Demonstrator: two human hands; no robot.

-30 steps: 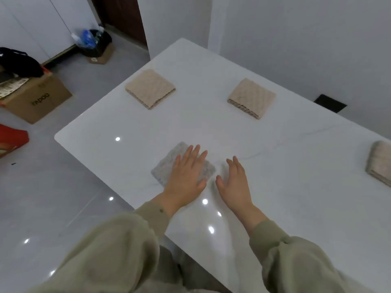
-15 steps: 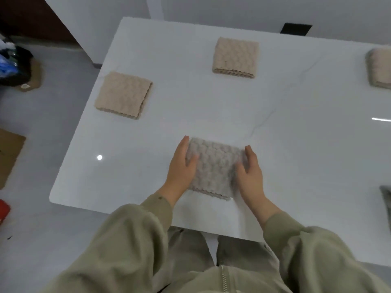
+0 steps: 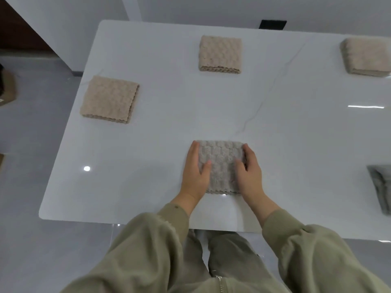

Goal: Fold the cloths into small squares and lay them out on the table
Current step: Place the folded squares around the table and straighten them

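Your left hand (image 3: 193, 174) and right hand (image 3: 250, 176) bracket the grey folded cloth (image 3: 221, 157). Each hand's fingers run fairly straight along one side edge, with the thumb lying on top. Neither hand is clenched or lifting. Both are released and flat, pressing inward on the cloth, which lies on the counter (image 3: 148, 155) between them, close to the near edge.

This looks like the squaring-up step. Push both sides in evenly so the layers stack flush, and slide your palms rather than pinching, since the waffle texture will likely bunch under a pinch. The scalloped hem nearest you shows several layers. Check that they line up before you let go, then smooth once across the top to press out any trapped air.

For spacing, go by what is already laid out. A beige square (image 3: 109, 99) sits ahead and to the left of your left hand, and a second beige square (image 3: 220, 53) sits straight ahead of both hands. A third beige square (image 3: 368, 57) is ahead and far to the right. Leave the grey one well apart from these. Out beyond your right hand, a darker grey cloth (image 3: 380, 187) lies loosely bundled at the frame's edge, probably next.
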